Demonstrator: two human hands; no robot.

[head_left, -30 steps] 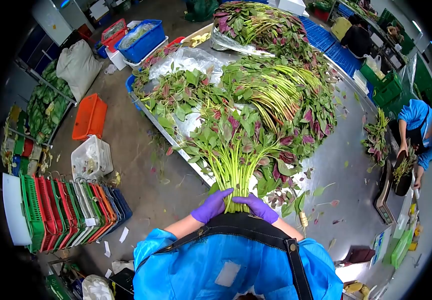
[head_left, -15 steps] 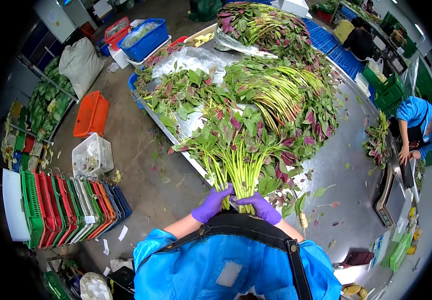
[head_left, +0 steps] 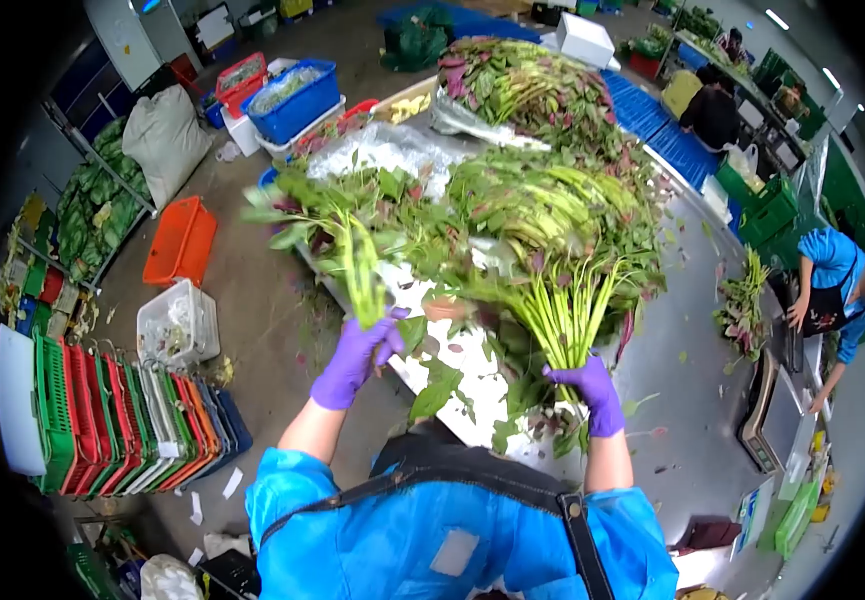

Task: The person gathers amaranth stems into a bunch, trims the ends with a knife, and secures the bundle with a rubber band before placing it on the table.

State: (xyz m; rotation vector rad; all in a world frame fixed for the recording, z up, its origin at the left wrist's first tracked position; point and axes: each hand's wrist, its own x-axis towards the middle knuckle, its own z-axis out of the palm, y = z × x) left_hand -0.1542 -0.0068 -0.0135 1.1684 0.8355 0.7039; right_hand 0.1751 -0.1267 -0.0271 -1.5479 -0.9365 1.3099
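Observation:
My left hand, in a purple glove, is closed round the stems of a small bunch of amaranth greens, blurred by motion and held over the table's left edge. In my right hand, also gloved, is a thicker bunch of amaranth, gripped low on its pale green stems with the leaves pointing away from me. Beyond it lies a large heap of amaranth with green and purple leaves. Loose leaves lie on the white surface between my hands.
The metal table carries a second heap at the back and clear plastic film. A scale stands at the right, near a co-worker in blue. Stacked baskets, a white bin and an orange crate stand left.
My hands have moved apart from close together near my body. The left went left and forward with a smaller bunch; the right went right with the other. The co-worker's one arm now reaches lower.

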